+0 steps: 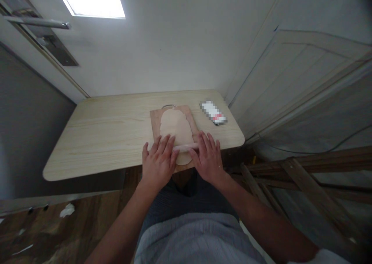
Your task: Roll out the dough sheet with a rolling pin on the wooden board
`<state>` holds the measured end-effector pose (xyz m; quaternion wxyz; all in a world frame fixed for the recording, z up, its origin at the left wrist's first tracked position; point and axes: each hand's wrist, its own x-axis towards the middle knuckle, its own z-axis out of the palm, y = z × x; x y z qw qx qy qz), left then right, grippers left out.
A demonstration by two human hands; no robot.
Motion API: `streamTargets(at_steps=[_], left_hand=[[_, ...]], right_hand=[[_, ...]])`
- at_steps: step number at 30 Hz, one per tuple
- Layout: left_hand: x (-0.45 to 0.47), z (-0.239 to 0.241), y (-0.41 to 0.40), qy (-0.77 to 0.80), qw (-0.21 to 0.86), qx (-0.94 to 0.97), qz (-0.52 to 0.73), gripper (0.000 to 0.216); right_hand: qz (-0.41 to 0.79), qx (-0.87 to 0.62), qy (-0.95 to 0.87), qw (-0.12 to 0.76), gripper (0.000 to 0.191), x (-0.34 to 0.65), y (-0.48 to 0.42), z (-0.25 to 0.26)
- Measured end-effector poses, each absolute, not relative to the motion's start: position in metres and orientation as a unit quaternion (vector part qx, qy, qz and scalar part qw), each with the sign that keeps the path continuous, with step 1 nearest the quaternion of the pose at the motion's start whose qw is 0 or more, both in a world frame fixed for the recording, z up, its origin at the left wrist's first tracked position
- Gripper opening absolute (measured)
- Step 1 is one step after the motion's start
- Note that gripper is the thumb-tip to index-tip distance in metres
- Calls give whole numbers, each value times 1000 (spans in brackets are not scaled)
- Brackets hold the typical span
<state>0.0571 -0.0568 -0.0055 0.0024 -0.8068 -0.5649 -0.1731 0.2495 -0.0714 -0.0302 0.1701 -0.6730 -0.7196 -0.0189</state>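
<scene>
A flattened sheet of pale dough [175,127] lies on a wooden cutting board [155,121] at the near edge of a light wooden table [110,132]. A thin rolling pin [186,146] lies across the near end of the dough. My left hand [158,160] rests flat on the pin's left end, fingers stretched out. My right hand [207,157] presses flat on its right end, fingers spread too. The near tip of the dough peeks out between my hands.
A small white and red packet [214,113], blurred out, lies on the table right of the board. A white wall and a door with a handle [37,23] stand behind. Wooden slats [305,178] lean at the right. Paper scraps [67,210] litter the floor.
</scene>
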Motion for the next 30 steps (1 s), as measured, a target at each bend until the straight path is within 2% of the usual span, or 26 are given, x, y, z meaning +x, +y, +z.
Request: streamTargets(at_steps=[12,30], left_hand=[[53,-18,-111,-546,10,-820,-173,59],[63,-4,-7,-615,4,-774,-147,56]], right_hand=[[-28,-658,-731,179,68,253,-129,-36],[-8,-678,-718,158,61,233,-6,-12]])
